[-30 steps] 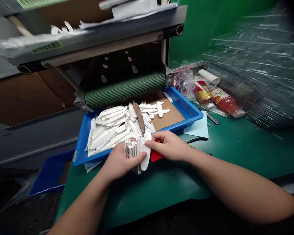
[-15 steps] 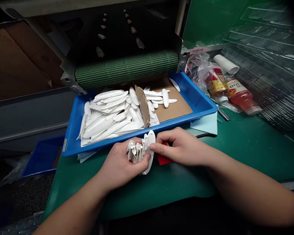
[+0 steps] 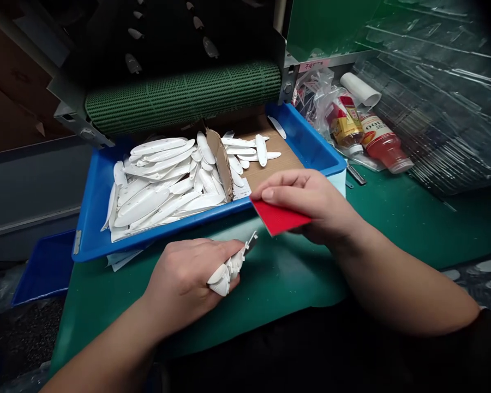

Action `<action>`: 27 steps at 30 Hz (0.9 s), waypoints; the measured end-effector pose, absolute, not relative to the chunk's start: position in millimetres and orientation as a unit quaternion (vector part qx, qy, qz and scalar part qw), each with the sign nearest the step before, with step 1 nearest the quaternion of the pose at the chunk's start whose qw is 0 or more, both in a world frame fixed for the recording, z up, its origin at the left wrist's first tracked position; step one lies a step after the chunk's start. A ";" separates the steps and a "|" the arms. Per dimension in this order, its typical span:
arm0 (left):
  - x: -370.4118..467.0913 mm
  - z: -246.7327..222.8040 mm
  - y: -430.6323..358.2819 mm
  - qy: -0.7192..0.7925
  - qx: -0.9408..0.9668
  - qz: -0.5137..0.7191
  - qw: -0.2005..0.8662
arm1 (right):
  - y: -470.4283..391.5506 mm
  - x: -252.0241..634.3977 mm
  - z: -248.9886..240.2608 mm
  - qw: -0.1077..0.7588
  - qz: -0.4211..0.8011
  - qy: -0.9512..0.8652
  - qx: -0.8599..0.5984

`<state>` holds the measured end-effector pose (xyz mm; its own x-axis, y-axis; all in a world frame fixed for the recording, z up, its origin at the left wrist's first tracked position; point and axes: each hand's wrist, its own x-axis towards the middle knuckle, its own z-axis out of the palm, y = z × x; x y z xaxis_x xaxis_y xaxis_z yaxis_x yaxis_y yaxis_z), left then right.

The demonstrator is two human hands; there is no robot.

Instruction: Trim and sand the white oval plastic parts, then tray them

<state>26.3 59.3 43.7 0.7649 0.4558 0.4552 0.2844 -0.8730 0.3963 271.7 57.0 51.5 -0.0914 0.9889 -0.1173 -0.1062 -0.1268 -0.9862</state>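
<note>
My left hand [image 3: 190,281] is closed around a bundle of white oval plastic parts [image 3: 228,273], whose ends and small pegs stick out toward the right. Between the thumb and fingers of my right hand [image 3: 311,199] is a flat red square piece [image 3: 280,217], tilted above the table; its material I cannot make out. Just beyond both hands stands a blue tray [image 3: 180,232]. Its left side holds a heap of long white plastic parts [image 3: 159,185], and fewer of them lie right of an upright cardboard divider [image 3: 221,164].
A green mesh conveyor belt [image 3: 184,98] ends over the tray's back, with small parts farther up it. On the right are a juice bottle [image 3: 384,142], a second bottle [image 3: 343,123], a cutter knife [image 3: 355,174] and stacked clear plastic trays [image 3: 429,109]. Another blue bin [image 3: 45,267] sits low left.
My right hand has come away from the white parts and lifted the red piece into plain sight. My left hand has turned over, still gripping its bundle. The view has shifted slightly right.
</note>
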 end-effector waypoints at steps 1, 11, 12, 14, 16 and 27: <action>26.3 43.5 59.4 0.198 0.929 0.279 0.139 | 56.3 272.4 52.3 0.443 0.614 -0.470 -0.454; 25.6 43.6 57.1 0.175 0.938 0.280 0.103 | 56.7 283.5 58.7 0.361 0.599 -0.531 -0.479; 25.1 43.3 57.1 0.174 0.938 0.283 0.096 | 56.5 283.3 59.3 0.369 0.566 -0.535 -0.508; 24.2 43.0 57.0 0.169 0.939 0.286 0.089 | 56.1 283.0 60.0 0.418 0.509 -0.516 -0.548; 23.6 42.5 57.0 0.162 0.939 0.290 0.095 | 55.8 283.3 60.3 0.417 0.552 -0.510 -0.510; 24.7 39.9 55.2 0.150 0.953 0.252 0.077 | 56.5 292.5 65.0 0.280 0.611 -0.575 -0.466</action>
